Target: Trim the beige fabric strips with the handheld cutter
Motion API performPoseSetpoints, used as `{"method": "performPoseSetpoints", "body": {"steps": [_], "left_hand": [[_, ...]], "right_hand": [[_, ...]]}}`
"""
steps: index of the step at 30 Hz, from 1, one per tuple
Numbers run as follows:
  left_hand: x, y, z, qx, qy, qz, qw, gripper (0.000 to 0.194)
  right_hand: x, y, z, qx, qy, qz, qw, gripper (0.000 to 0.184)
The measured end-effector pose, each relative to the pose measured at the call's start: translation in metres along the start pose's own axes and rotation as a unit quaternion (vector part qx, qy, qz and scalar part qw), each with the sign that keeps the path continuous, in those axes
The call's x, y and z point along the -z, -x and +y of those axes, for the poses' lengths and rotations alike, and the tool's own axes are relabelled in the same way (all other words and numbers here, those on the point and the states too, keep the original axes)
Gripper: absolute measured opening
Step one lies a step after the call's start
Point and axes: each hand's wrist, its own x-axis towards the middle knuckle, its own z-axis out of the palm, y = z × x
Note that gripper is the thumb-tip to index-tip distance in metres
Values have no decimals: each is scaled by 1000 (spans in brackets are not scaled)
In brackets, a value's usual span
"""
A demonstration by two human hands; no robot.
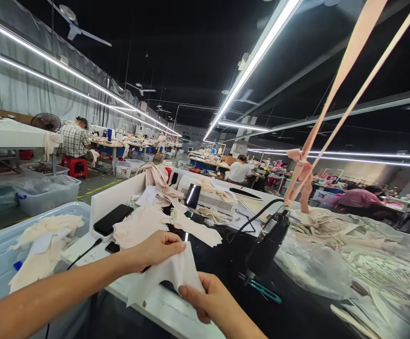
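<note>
My left hand (157,249) pinches the upper edge of a small white fabric piece (171,278) above the near edge of the worktable (155,310). My right hand (210,299) grips the same piece from below, thumb on its lower edge. More cream fabric pieces (141,226) lie just beyond on the table. A black hand-held tool (268,242) hangs from peach straps (332,89) to the right of my hands. Teal-handled snips (263,289) lie on the dark table surface beside my right hand.
A black phone (113,219) rests on a white box at the left. A clear bin (0,263) with cream cloth stands at lower left. A clear bag of lace trim (335,249) fills the right. Other seated workers (75,139) sit at distant tables.
</note>
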Motion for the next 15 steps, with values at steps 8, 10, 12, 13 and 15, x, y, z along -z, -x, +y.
{"method": "performPoseSetpoints", "body": {"steps": [8,10,12,13,15], "left_hand": [[-2,2,-2,-5,-23,-8,1000,65],[-1,3,-2,-9,-41,-12,999,63],[1,5,-2,-16,-59,-18,998,61],[2,5,-1,-21,-67,-20,997,60],[5,5,-2,-30,-83,-24,996,58]], "right_hand": [[-5,11,2,-9,-43,-14,999,60],[-8,14,1,-13,-42,-12,999,57],[-11,15,0,-16,-36,-5,999,55],[-12,15,-1,-18,-33,0,999,53],[-13,15,-2,-20,-28,6,999,51]]}}
